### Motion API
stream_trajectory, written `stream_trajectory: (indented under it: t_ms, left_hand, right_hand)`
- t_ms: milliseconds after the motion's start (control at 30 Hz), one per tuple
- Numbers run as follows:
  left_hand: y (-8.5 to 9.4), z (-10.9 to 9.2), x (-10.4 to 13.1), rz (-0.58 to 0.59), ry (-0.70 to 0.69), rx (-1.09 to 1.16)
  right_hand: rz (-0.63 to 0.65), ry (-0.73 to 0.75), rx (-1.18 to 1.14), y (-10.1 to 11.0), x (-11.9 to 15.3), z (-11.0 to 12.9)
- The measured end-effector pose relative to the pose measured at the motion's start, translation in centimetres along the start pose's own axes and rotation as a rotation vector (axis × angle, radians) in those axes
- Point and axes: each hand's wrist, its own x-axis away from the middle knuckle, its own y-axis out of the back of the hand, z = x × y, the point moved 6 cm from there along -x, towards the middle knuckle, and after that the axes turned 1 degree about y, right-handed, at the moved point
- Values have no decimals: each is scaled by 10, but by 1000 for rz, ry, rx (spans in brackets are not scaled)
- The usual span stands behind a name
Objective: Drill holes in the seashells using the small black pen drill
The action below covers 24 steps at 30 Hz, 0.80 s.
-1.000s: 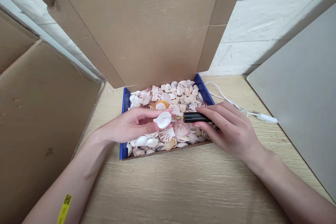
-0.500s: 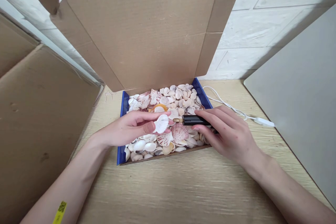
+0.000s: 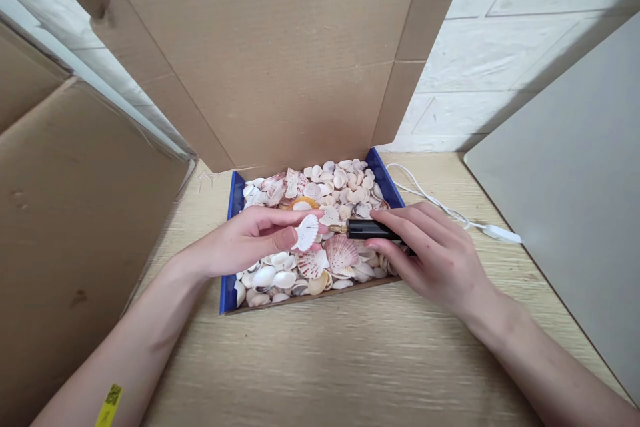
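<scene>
Between the thumb and fingers of my left hand (image 3: 255, 238) is a white ribbed scallop shell (image 3: 307, 232), held up over the box. My right hand (image 3: 433, 257) grips a black mini drill (image 3: 371, 228) with a brass-coloured chuck. The drill lies level and points left at the shell; its thin bit is too small to tell whether it touches. Beneath both hands, an open cardboard box with blue sides (image 3: 231, 292) is filled with seashells (image 3: 341, 252), white, pinkish and striped. Part of the drill's rear end is hidden by my right hand.
The box's brown lid (image 3: 280, 67) stands raised at the back. A white cable (image 3: 440, 205) with an inline switch (image 3: 501, 233) runs along the table (image 3: 320, 360) at right. Another cardboard box (image 3: 75, 213) borders the left side, a pale panel (image 3: 570, 167) the right, before a white brick wall (image 3: 505, 53).
The scallop shell has turned slightly in my left fingers and now shows narrower. My right hand and the drill have stayed nearly still.
</scene>
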Motion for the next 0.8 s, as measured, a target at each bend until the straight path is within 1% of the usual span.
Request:
stream_trajectory:
  t_ms: [233,467,600,733,800]
  left_hand:
    - [0,3,1,19,18,-6]
    - [-1,1,1,49,-3,-94]
    - [-4,-3,-1,74,-6,-95]
    - [-8,-7,-1,129,-35,-66]
    - [-10,-7,-1,157,-37,-54]
  right_hand:
    - [3,5,-18,-2,-1,0]
    - [-3,29,-13,0,0,2]
    - [-51,62,30,4,-2,6]
    - [-113,77,113,8,-2,8]
    - [-120,77,134,9,-1,8]
